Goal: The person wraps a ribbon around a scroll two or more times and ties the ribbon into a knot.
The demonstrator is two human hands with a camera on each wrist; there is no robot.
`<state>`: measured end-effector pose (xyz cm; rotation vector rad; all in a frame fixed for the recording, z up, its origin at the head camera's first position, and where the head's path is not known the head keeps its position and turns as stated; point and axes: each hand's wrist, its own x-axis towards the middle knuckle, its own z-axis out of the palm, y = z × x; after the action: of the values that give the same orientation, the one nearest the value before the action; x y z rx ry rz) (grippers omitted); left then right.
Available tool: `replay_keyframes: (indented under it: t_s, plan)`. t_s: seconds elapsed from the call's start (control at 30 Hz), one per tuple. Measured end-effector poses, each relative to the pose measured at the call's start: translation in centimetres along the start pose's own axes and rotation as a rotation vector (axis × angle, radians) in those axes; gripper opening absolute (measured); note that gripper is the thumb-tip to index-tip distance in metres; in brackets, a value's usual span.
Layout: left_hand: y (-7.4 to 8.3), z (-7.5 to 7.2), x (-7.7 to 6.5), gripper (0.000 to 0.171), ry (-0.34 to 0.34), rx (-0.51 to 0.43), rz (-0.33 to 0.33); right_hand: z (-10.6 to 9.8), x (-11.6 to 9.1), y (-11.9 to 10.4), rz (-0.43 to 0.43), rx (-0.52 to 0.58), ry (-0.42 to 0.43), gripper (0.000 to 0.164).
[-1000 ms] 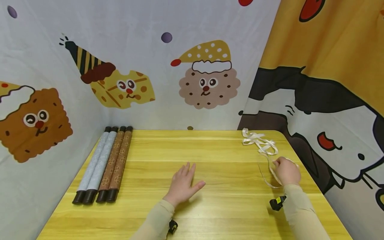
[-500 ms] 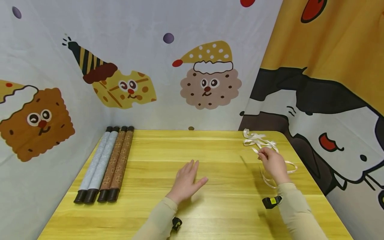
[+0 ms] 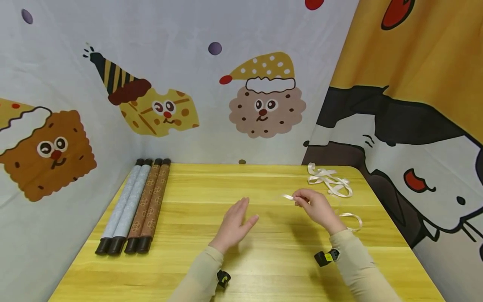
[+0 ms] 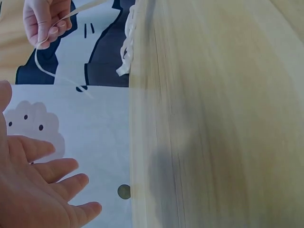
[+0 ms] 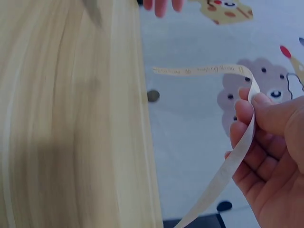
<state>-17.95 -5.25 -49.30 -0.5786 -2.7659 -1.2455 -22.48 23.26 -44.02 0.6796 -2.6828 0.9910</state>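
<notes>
Along the left edge of the wooden surface, four rolls are laid side by side, two pale-blue rolls outermost and two patterned brown rolls next to them, all finished with dark end caps. Over the middle of the surface, the left hand is held with its fingers extended, the thumb set wide apart and nothing gripped. To its right, a narrow white ribbon is pinched near one end between the thumb and fingers of the right hand, over the right half of the surface; its short free end is pointed toward the left hand, and faint lettering can be seen on it in the right wrist view. A tangled ribbon heap is left near the far right corner. Nearer the right edge, a ribbon loop is seen beside the right wrist; whether it is joined to the pinched length cannot be told.
</notes>
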Motion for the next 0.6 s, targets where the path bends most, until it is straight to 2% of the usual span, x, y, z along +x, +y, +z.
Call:
replay_keyframes:
  t_s: [0.2,0.37,0.6]
  plan:
    - [0.0,-0.3,0.1,0.070,0.028,-0.061,-0.002,1.8,0.5,-1.4,-0.055,0.084,-0.110,0.009]
    - [-0.2,-0.4,0.3,0.061,0.049,-0.161,-0.015,3.3,0.9,-2.2,-0.099,0.139,-0.180,0.008]
    - [-0.6,-0.3,0.6,0.044,0.050,-0.256,0.002,5.0,1.4,-3.1,-0.111,0.191,-0.250,0.010]
